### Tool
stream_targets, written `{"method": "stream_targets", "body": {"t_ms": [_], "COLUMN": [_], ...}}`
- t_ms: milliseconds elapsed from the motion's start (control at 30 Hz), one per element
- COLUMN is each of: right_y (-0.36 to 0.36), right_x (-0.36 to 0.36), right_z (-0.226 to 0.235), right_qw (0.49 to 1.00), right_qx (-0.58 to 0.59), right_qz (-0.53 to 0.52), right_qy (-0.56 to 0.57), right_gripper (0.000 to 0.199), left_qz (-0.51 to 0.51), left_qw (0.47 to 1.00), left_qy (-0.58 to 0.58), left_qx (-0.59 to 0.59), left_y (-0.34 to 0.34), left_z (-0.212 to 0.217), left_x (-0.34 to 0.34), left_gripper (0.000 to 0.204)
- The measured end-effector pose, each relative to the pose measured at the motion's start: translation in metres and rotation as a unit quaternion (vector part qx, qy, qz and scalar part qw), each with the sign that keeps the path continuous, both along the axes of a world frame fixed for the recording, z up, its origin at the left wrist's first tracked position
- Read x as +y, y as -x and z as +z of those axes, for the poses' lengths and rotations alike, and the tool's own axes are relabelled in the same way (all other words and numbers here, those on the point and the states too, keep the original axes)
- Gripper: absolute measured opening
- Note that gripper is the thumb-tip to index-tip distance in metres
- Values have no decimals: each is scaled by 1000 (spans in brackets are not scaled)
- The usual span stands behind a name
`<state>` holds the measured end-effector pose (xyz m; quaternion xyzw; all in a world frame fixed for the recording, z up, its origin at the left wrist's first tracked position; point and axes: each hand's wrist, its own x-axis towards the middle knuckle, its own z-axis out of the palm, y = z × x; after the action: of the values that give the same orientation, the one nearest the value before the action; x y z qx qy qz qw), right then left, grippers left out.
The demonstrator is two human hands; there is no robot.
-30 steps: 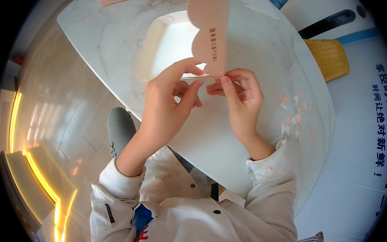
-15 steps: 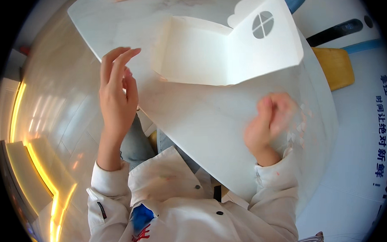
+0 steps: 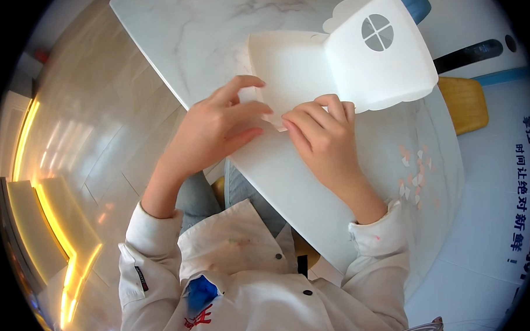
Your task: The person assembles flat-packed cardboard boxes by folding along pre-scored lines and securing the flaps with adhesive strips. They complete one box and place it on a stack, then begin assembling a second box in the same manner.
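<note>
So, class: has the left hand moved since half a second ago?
Yes. The left hand has come right, from over the floor onto the table, to the folded white card.

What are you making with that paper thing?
A person sits at a white marble table and works on a folded white card house with a round window cut in one panel. Both hands press on its near corner: the left hand with fingers spread, the right hand with fingertips on the edge. Small pink paper scraps lie on the table to the right.
</note>
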<state>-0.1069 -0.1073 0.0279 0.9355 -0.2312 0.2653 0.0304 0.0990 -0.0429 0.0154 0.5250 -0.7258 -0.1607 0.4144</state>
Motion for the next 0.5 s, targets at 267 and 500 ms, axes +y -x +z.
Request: {"method": "stream_targets", "body": {"t_ms": [267,500], "right_y": [11,2], "right_x": [-2,1], "right_z": [1,-1], "right_qw": [993,990], "right_qx": [-75,-102], "right_qz": [32,5], "right_qy": [-79,-97], "right_gripper": [13,15], "left_qz": [-33,-46], "left_qw": [991,982], "left_qy": [-25,-23], "left_qx": [126,183], "left_y": [-6,-18], "left_z": [-17,-20], "left_x": [1,7], "left_gripper": [7,5]}}
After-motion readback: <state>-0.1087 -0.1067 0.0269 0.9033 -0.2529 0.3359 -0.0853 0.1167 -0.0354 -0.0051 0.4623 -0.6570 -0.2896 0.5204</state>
